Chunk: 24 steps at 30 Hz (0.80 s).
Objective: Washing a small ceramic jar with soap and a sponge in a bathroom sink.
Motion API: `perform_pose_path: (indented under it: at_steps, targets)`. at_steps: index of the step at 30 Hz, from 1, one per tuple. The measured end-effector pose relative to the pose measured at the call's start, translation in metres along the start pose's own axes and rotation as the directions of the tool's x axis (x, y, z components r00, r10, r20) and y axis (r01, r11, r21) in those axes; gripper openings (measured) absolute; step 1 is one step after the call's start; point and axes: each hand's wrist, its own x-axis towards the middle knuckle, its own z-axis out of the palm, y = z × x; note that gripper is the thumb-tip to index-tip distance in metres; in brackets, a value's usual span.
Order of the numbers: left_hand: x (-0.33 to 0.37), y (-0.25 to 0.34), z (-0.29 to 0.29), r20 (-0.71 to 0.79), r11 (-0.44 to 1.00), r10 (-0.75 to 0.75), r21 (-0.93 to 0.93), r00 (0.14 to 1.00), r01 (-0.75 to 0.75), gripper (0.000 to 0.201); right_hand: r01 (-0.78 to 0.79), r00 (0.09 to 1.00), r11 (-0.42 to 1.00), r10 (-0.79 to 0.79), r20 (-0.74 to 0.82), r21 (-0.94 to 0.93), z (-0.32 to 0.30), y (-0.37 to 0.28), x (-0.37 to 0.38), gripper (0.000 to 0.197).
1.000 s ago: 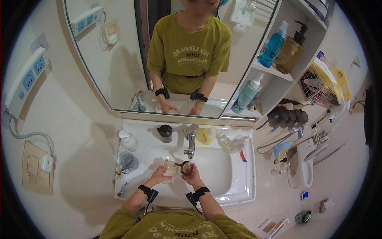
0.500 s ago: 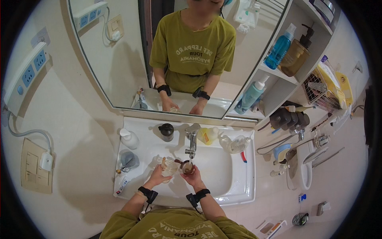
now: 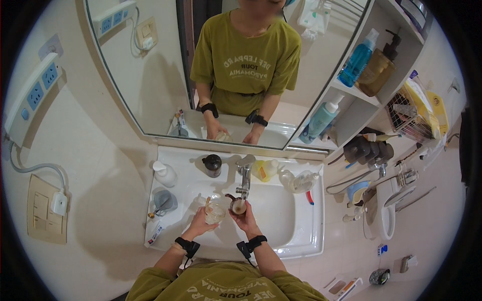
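My left hand [image 3: 199,224] is closed round the side of a clear glass cup [image 3: 215,214] at the left of the basin. A thin tan strip, perhaps the cup's handle, stands up by my fingers. In my right hand [image 3: 247,220] is a small dark brown cup [image 3: 237,205] with a dark handle or spout pointing left. It sits under the chrome faucet [image 3: 243,183], and a thin stream of water runs into it. Inside, the cup looks pale with a brown patch. The two cups are close together but apart, above the white washbasin [image 3: 273,213].
On the ledge stand a white pump bottle [image 3: 164,173], a grey cup [image 3: 165,200], a black-topped jar [image 3: 212,165], a yellowish bottle [image 3: 264,170] and a clear bottle [image 3: 303,181]. A toothpaste tube [image 3: 154,234] lies at left. The mirror [image 3: 165,75] rises behind.
Water now runs visibly into the brown cup, whose inside shows paler and more openly. Both hands keep their grips. The whole view has shifted slightly.
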Motion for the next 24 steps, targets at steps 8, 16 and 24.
perform_pose_path:
  at_steps: [8,16,24]
  targets:
    - [0.0,-0.003,-0.001,0.005,1.0,-0.002,-0.006,1.0,0.002,0.075,0.04,0.998,0.999,-0.041,-0.053,-0.019,-0.014,0.002,0.006,0.044]
    - [-0.002,0.004,-0.005,0.014,0.999,0.009,0.034,1.0,-0.009,0.068,0.108,0.991,0.99,-0.1,-0.086,0.089,-0.021,-0.006,0.001,0.046]
    - [0.0,-0.003,-0.006,-0.003,0.999,0.023,-0.026,1.0,-0.023,0.076,0.013,0.995,0.999,-0.01,-0.099,0.036,-0.024,-0.005,-0.012,0.044]
